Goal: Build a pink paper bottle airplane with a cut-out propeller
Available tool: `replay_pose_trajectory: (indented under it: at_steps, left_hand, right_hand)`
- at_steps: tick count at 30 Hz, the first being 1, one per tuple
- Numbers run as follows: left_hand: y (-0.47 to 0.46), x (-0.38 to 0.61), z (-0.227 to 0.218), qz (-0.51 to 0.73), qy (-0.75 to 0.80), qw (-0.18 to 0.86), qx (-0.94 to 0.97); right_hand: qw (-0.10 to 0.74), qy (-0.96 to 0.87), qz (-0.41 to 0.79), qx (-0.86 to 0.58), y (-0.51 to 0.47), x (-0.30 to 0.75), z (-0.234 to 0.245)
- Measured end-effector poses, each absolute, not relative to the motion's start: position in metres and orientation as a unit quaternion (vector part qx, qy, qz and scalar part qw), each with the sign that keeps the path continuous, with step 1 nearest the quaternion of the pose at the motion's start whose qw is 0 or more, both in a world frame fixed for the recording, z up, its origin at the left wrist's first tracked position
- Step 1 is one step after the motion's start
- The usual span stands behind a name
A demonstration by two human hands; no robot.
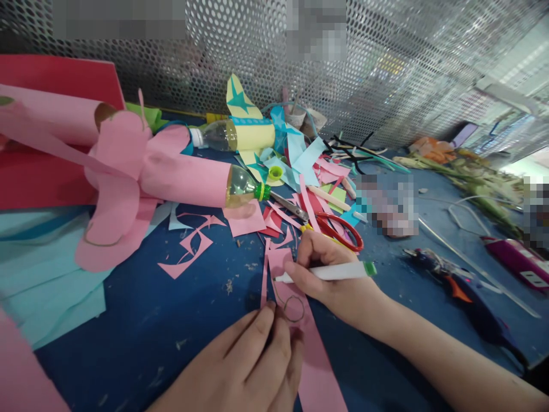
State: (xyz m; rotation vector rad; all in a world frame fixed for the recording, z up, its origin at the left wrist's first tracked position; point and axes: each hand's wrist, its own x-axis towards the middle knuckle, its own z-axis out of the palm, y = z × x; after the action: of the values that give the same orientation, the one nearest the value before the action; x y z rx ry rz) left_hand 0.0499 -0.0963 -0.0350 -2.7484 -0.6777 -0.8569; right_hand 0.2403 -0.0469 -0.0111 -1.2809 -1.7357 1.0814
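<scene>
My right hand (328,272) grips a white marker (343,271) with a green end. The marker's tip meets the left edge of a long pink paper strip (317,366). A thin circle and a curved line are drawn on that strip. Below the circle, my left hand (249,360) presses on the strip with its fingers bent and close together; its thumb is hidden. A narrower pink sliver (265,274) lies just left of the marker tip. Beyond my right hand rest red-handled scissors (343,229), partly covered by paper scraps.
A pink paper-wrapped bottle (193,180) lies at the left, a yellow-wrapped bottle (253,136) behind it. Pink offcuts (193,246) litter the blue table (141,320). At right lies a dark glue gun (467,303) with an orange trigger. A perforated metal panel (257,51) bounds the back.
</scene>
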Motion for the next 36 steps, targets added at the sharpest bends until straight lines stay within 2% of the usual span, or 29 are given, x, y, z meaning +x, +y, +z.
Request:
replay_pose_trajectory:
  at_steps: [19, 29, 36]
  left_hand:
    - [-0.0998, 0.0495, -0.0364, -0.284, -0.267, 0.075, -0.918]
    - [-0.0942, 0.0489, -0.0380, -0.304, -0.233, 0.103, -0.918]
    - [-0.0984, 0.0486, -0.0338, -0.286, -0.247, 0.083, -0.922]
  right_hand:
    - [0.351, -0.677, 0.357, -0.540, -0.0450, 0.2372, -0.0129]
    - [0.329, -0.703, 0.292, -0.559, -0.0426, 0.2365, -0.0081]
    - [0.360, -0.680, 0.287, -0.571, -0.0428, 0.2393, -0.0108]
